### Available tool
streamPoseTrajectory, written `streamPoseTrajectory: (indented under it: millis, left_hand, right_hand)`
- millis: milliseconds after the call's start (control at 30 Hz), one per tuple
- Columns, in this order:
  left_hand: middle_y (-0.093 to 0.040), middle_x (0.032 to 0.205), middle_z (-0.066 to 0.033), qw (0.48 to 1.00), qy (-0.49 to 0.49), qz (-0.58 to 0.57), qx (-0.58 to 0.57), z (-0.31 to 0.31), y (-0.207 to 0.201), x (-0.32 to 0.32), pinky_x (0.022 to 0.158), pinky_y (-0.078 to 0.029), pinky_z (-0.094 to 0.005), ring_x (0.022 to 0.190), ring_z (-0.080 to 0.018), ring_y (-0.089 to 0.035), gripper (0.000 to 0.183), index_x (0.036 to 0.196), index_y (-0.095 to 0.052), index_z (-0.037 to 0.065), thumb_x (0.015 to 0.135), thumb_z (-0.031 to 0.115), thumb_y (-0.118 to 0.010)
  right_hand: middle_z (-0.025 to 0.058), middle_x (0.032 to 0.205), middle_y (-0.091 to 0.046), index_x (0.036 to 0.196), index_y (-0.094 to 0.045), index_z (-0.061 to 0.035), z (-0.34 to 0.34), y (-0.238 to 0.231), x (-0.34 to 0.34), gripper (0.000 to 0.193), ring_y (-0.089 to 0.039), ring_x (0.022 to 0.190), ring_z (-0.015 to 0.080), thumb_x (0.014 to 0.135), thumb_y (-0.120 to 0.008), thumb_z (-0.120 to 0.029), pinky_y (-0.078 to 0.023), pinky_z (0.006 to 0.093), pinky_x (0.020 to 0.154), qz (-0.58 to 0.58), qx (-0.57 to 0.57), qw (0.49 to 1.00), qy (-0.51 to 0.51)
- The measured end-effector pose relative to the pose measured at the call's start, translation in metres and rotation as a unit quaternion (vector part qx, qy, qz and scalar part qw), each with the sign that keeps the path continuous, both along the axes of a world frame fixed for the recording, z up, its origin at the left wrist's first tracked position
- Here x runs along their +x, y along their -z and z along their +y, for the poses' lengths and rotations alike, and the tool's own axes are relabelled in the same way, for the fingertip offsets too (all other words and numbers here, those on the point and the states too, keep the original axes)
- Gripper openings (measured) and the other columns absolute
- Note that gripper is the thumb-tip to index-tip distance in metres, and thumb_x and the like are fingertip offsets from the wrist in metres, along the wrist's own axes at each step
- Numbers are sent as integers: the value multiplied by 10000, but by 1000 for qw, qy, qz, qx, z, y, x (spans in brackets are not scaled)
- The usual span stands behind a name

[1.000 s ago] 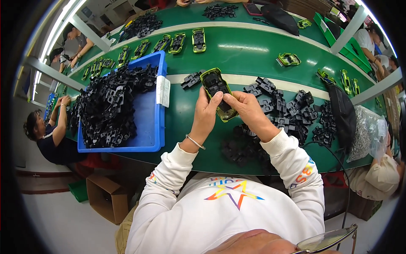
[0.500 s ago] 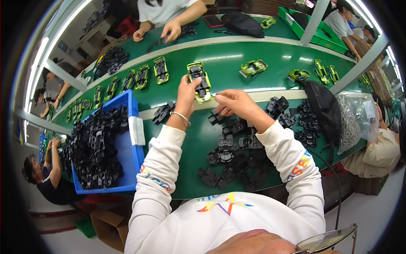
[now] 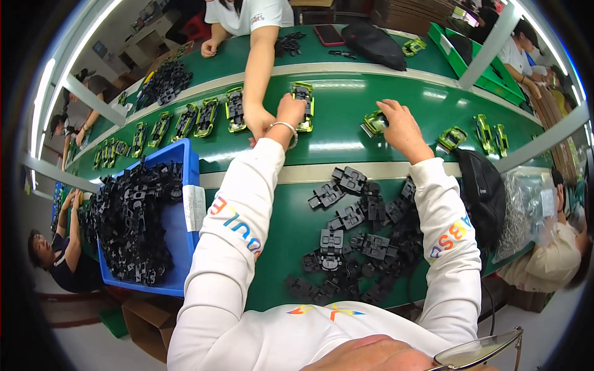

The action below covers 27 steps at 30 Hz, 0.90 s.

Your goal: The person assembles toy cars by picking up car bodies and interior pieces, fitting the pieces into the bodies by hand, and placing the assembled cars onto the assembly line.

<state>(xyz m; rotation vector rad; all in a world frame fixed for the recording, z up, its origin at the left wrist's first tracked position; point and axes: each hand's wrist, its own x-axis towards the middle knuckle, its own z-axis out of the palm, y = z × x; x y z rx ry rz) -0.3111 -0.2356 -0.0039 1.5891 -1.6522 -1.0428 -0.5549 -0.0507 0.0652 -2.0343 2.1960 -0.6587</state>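
My left hand [image 3: 291,113] reaches to the green work surface and grips a lime-green and black toy car body [image 3: 302,93], its black inner part facing up. My right hand [image 3: 402,128] is closed on another toy car body [image 3: 373,123] farther right, fingers over its right end. A co-worker's hand [image 3: 257,120] comes from across the table and meets my left wrist, beside a neighbouring car body [image 3: 235,110]. Several more car bodies [image 3: 206,117] stand in a row to the left. Loose black plastic parts [image 3: 371,245] lie in a heap between my forearms.
A blue bin [image 3: 192,157] of black parts stands at the left. At the right are a black bag [image 3: 479,191], a clear bag of screws [image 3: 523,213] and more car bodies [image 3: 453,138]. Metal posts [image 3: 492,46] rise near the far side; a green tray [image 3: 473,65] sits beyond.
My left hand has set its car body down farther forward. My right hand has moved right onto another car body. The co-worker's arm has reached across to my left wrist.
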Motion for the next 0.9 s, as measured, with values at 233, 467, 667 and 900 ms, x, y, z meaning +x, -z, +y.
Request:
streamPoseTrajectory:
  millis: [233,467,667,900]
  left_hand:
    - [-509,1306,-291,959,-62,-190,-200,34,-7,-20,1065,-384,-505,1317,-449,-406,533,1317,-409,-121,858,94,-574]
    - [-318,1488,-311,948,41,-39,-312,105,-28,-12,1172,-230,-475,1422,-448,-252,714,1429,-282,-120,903,234,-610]
    - [-440,1431,-250,904,28,421,64,221,-50,15,1094,-367,-381,1338,-310,-442,754,1426,-356,-55,929,440,-634]
    - [-637,1115,-93,777,-74,619,89,300,-74,127,894,-523,-345,1003,-194,-642,384,1253,-507,57,1025,365,-487]
  right_hand:
    - [85,1249,-575,1369,-519,-124,-8,12,-17,626,-556,1118,304,767,-606,26,-445,410,969,127,64,988,-64]
    - [130,1099,-622,1233,-613,-71,24,-19,14,579,-601,1039,312,723,-792,-278,-468,412,906,136,52,989,-15]
    - [181,1031,-630,1200,-616,-28,58,-56,110,550,-625,937,363,785,-742,-367,-497,426,814,-107,40,983,-142]
    - [133,1049,-612,1254,-615,-4,56,-49,183,546,-616,816,222,855,-722,-361,-507,343,742,-246,95,935,-238]
